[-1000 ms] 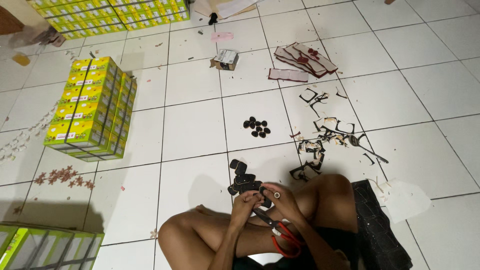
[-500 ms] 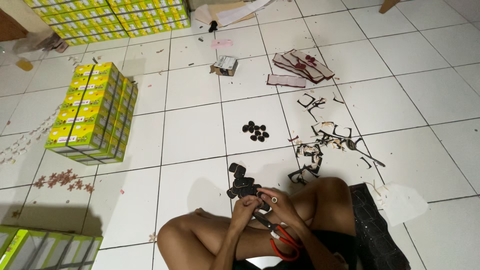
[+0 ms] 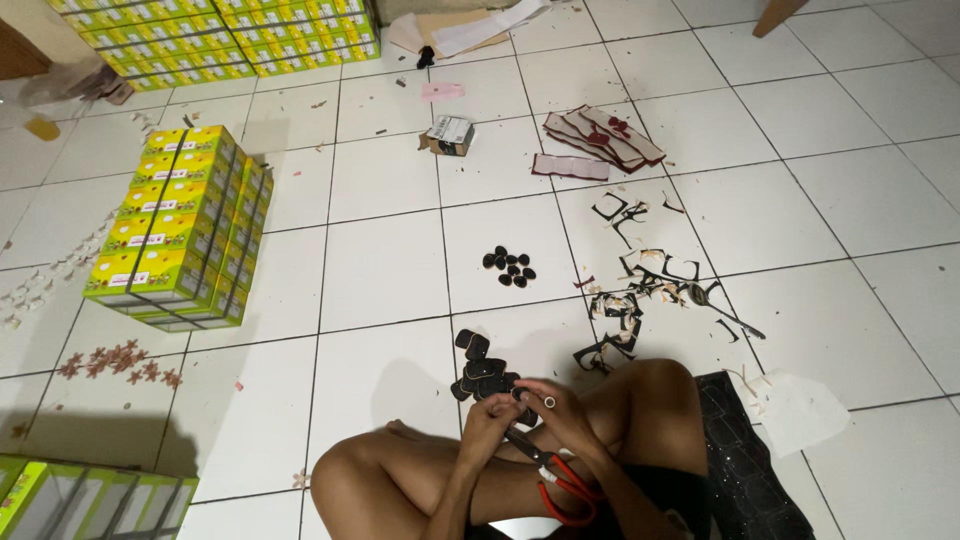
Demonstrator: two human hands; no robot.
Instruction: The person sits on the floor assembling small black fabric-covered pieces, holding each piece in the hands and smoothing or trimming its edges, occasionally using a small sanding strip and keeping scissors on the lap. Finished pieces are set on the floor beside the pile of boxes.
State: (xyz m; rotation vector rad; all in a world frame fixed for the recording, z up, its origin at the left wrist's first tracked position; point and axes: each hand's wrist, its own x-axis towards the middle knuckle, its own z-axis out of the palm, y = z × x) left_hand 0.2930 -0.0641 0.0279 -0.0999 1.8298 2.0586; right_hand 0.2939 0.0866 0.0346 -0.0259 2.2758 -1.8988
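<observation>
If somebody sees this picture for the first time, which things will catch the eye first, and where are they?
Brightest is the stack of yellow-green boxes standing on the white tiled floor at the left. At the bottom centre, the left hand and right hand meet over small black cut pieces, with red-handled scissors just below them. Paper scraps lie scattered to the right.

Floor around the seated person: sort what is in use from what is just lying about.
In use: left hand, right hand, small black piece between them, red-handled scissors, black cut-outs.

Lying about: yellow-green cartons, small open box, offcut scraps, dark sheets.
</observation>
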